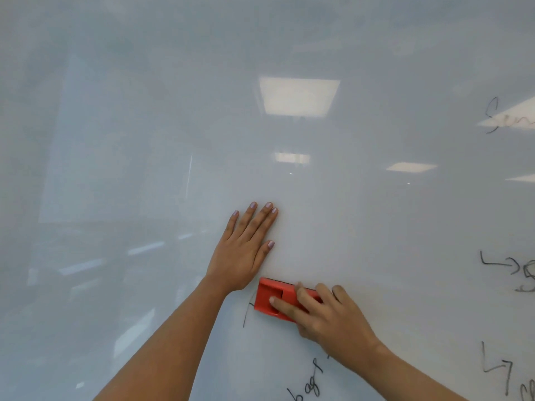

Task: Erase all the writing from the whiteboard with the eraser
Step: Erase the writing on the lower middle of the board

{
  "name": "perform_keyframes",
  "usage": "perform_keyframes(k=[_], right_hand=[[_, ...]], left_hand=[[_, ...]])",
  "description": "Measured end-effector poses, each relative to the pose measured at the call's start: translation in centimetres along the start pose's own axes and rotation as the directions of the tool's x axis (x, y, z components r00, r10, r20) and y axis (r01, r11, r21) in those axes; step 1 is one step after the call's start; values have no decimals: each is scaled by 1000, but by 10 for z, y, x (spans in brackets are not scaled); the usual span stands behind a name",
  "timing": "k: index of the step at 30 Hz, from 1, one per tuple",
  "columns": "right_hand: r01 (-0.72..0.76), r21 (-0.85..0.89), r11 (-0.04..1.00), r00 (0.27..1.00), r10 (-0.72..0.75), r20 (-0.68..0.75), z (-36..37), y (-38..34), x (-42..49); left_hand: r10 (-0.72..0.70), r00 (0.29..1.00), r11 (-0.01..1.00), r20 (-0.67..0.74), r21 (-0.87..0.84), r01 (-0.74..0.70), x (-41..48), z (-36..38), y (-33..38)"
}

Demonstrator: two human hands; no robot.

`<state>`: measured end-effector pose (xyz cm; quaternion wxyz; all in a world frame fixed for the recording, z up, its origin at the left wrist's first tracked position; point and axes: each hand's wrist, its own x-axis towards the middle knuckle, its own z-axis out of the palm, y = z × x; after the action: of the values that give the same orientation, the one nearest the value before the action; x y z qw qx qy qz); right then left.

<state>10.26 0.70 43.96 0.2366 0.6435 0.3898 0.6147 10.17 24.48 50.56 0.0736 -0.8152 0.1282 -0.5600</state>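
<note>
A glossy whiteboard (289, 53) fills the view, ceiling lights mirrored in it. The left hand (243, 250) lies flat on bare board, fingers (252, 218) released and grasping nothing. Just below and right of it, the right hand (327, 316) grasps the red eraser (269, 296), pressed to the board with its long axis roughly horizontal. A black stroke (247, 314) touches the eraser's left end; the word "bag" (307, 386) sits below, and more writing (503, 369) lies well apart at the right edge.
</note>
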Motion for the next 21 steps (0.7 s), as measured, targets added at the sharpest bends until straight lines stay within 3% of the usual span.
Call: perform_keyframes(k=[3, 9, 11, 15, 17, 21], right_hand=[[-14, 65, 998, 1000, 16, -24, 9, -35, 4], [219, 62, 974, 973, -223, 57, 16, -58, -20], [169, 21, 985, 985, -170, 22, 13, -38, -16], [-81, 25, 996, 996, 82, -35, 3, -17, 6], [-102, 67, 993, 993, 105, -46, 4, -34, 10], [156, 88, 984, 985, -162, 66, 10, -69, -10]], left_hand=[[-6, 1000, 1000, -4, -12, 6, 0, 1, 0], [13, 1000, 1000, 10, -26, -12, -2, 1, -3], [2, 1000, 1000, 1, -21, -2, -2, 1, -2], [-13, 1000, 1000, -9, -28, 13, -3, 3, 0], [-14, 1000, 999, -9, -31, 14, -2, 2, 0], [-2, 1000, 1000, 8, -31, 3, -4, 2, -3]])
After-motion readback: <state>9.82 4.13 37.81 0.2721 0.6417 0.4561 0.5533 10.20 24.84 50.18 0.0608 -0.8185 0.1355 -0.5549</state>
